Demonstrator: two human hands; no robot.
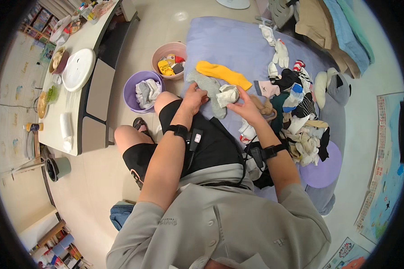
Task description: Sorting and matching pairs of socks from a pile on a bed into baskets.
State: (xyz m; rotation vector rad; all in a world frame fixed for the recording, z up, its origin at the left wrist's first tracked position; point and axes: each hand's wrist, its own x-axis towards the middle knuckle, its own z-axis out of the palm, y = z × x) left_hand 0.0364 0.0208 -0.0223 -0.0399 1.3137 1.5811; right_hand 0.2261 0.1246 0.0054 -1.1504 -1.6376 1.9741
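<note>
On the lavender bed cover, my right hand grips a small bundled white sock between thumb and fingers. My left hand rests at the edge of a long grey sock; whether its curled fingers pinch the fabric is unclear. The white bundle lies against the grey sock. Just beyond both lies a yellow sock, stretched flat. A pink sock with a grey cuff is right of the yellow one, beside a large heap of mixed socks.
Left of the bed stand a purple bucket holding white and grey socks and a pink basin with balled socks. White socks line the bed's far right. A round purple lid lies beside the heap. A long table runs along the left.
</note>
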